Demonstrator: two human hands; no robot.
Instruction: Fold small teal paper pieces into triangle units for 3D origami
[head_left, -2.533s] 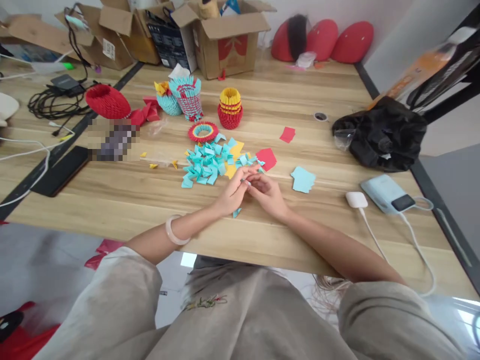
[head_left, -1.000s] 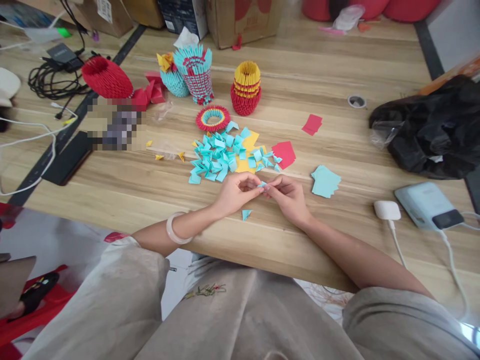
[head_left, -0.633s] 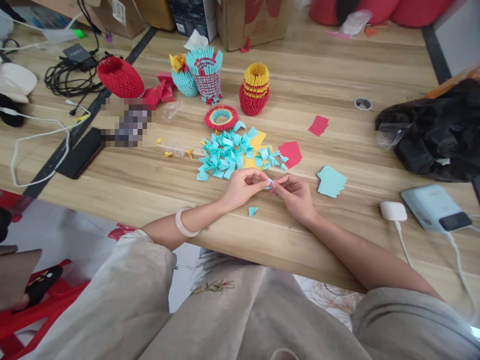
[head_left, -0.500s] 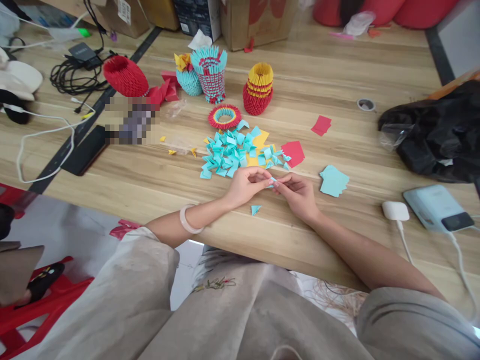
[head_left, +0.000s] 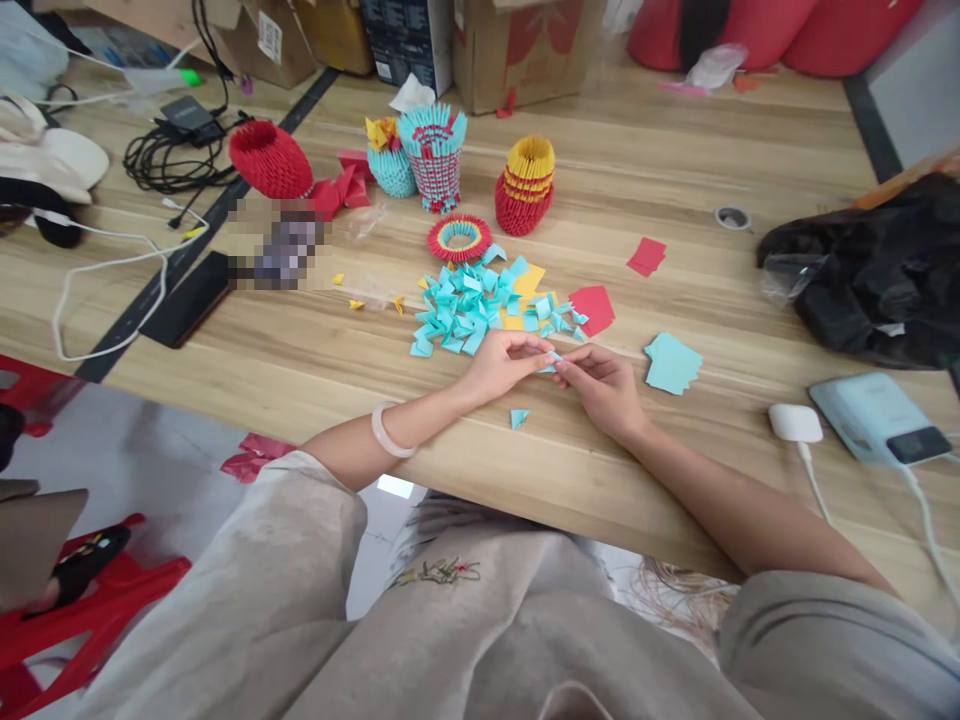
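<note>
My left hand (head_left: 504, 365) and my right hand (head_left: 602, 386) meet fingertip to fingertip just above the wooden table (head_left: 300, 370), both pinched on one small turquoise paper piece (head_left: 550, 361). Right behind them lies a heap of folded turquoise paper pieces (head_left: 463, 300) on yellow and red sheets. One folded turquoise piece (head_left: 518, 417) lies on the table below my hands. A small stack of turquoise paper slips (head_left: 671, 362) sits to the right of my right hand.
Behind the heap stand a red-and-yellow paper ring (head_left: 459, 238), a red-and-yellow paper vase (head_left: 525, 186), a turquoise one (head_left: 433, 157) and a red one (head_left: 271, 160). A black bag (head_left: 870, 270), a power bank (head_left: 870, 415) and a white charger (head_left: 795, 422) lie at right; a phone (head_left: 187, 298) and cables at left; boxes behind.
The view has tilted down and shifted, so the table's things sit further right in frame. My hands have stayed together, working the same small turquoise piece.
</note>
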